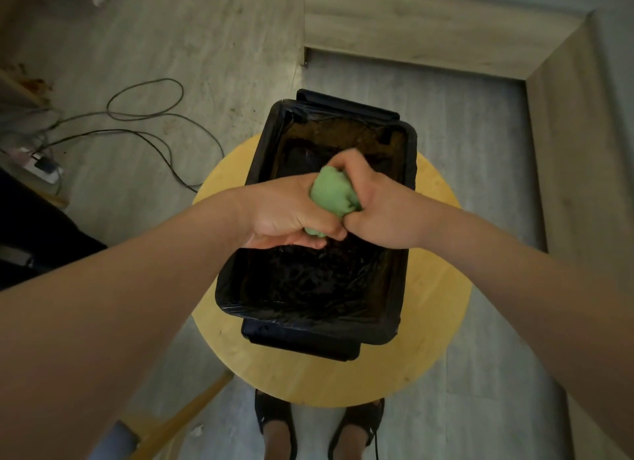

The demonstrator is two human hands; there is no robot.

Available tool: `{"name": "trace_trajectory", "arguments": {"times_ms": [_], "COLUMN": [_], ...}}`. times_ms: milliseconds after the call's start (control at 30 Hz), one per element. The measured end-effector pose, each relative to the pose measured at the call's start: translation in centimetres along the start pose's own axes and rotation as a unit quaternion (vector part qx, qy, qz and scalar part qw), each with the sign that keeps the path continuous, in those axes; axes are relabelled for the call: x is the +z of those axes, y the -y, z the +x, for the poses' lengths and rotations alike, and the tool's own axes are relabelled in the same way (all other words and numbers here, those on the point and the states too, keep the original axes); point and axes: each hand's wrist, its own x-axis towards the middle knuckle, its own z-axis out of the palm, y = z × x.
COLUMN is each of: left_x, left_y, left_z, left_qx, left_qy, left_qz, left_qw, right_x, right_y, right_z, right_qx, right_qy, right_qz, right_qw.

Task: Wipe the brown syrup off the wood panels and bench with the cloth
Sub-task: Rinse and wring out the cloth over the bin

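Green cloth [334,194]: balled tight and held over the middle of a black tub [402,271], clear of the liquid below. Both hands are together on it. The left hand [284,216] grips the near end with fingers curled under. The right hand [380,212] wraps the far end, fist closed, knuckles up. The two fists touch, and only a small bulge of green shows between them.

Tub: rectangular, lined with a black plastic bag [236,288] folded over the rim. Dark liquid inside, with brownish scum [343,130] along the far wall. It sits on a round yellow wooden stool [439,288].

Surroundings: pale wood-grain floor [192,31]. Brown smears [36,82] at upper left beside the edge of a wood panel [17,86], which looks like syrup yet to be cleaned. A loose cable [144,99] loops across the floor toward a power strip [46,171] at the left edge. The person's feet in dark shoes [274,418] stand under the stool's near side.

Step in hand, as I read it: wringing out the cloth over the rinse tub between wiping passes. The task looks only part done, given the stains at upper left.

The next move calls for a firm opposing twist to shed the water, then opening the wad into a flat pad. After that, carry it left to the stained panel without dripping across the cable and power strip.
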Motion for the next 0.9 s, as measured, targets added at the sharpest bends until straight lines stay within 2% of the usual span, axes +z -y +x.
{"name": "trace_trajectory", "arguments": {"times_ms": [100, 167, 267, 333, 400, 500, 600, 700, 733, 833, 900], "left_x": [-0.4, -0.7, -0.8, -0.8, -0.6, -0.3, 0.0, 0.1, 0.1, -0.1, -0.5], "left_y": [-0.4, -1.0, -1.8, -1.8, -1.7, -1.0, 0.7, 2.5, 2.7, 2.7, 2.4], "left_z": [0.4, 0.7, 1.0, 1.3, 1.9, 2.5, 3.0, 4.0, 4.1, 3.9, 3.5], "left_qx": [0.012, 0.004, -0.041, -0.062, -0.074, -0.106, -0.094, -0.044, -0.024, 0.035, 0.088], "left_qy": [-0.061, -0.071, -0.057, -0.063, -0.081, -0.115, -0.131, -0.160, -0.181, -0.275, -0.324], "left_qz": [0.032, 0.063, 0.161, 0.204, 0.246, 0.406, 0.484, 0.578, 0.588, 0.581, 0.592], "left_qw": [0.998, 0.995, 0.984, 0.975, 0.963, 0.901, 0.860, 0.799, 0.788, 0.766, 0.732], "right_x": [-0.7, -0.7, 0.1, 1.0, 1.6, 2.0, 2.1, 2.6, 2.6, 2.0, 1.6], "right_y": [0.7, 0.9, 0.9, 0.3, -0.2, -0.5, -0.7, -0.8, -0.7, -0.2, 0.1], "right_z": [0.0, 0.1, 0.2, 0.4, 0.7, 1.2, 1.2, 1.6, 1.8, 2.7, 3.5], "right_qx": [-0.013, -0.005, -0.011, -0.044, -0.038, -0.015, 0.016, 0.043, 0.054, 0.122, 0.163], "right_qy": [-0.016, 0.006, 0.024, -0.012, -0.067, -0.094, -0.053, -0.027, -0.017, -0.004, -0.006], "right_qz": [0.042, 0.015, -0.134, -0.270, -0.364, -0.428, -0.431, -0.404, -0.385, -0.267, -0.165], "right_qw": [0.999, 1.000, 0.991, 0.962, 0.928, 0.899, 0.901, 0.913, 0.921, 0.956, 0.973]}}
